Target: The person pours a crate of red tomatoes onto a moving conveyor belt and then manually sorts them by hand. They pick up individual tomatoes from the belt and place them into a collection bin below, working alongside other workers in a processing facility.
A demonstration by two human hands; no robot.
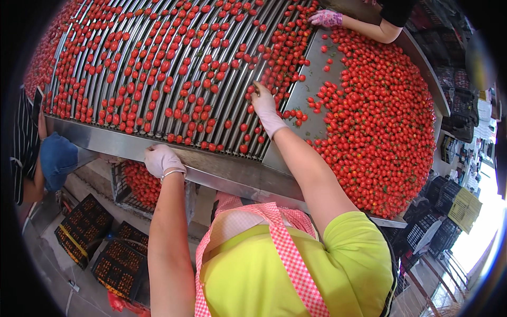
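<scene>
My left hand (161,159), in a thin pale glove, rests at the near metal rim (222,183) of a roller conveyor. Its fingertips are mostly hidden, so I cannot tell whether it grips the rim. Farther in, my gloved right hand (264,104) reaches over the steel rollers (233,93), thumb and forefinger apart and no tomato visible between them. Red cherry tomatoes (279,73) lie crowded just beyond its fingers. More sit in loose rows along the rollers. To the right, a big heap of cherry tomatoes (380,130) covers much of a flat metal plate (313,85).
Across the plate, another person's gloved hand (326,18) is at the tomatoes. A person in striped clothing (27,146) stands at left. Below the rim is a crate of tomatoes (142,184). Filled black crates (119,265) stand on the floor; more crates (443,194) are stacked right.
</scene>
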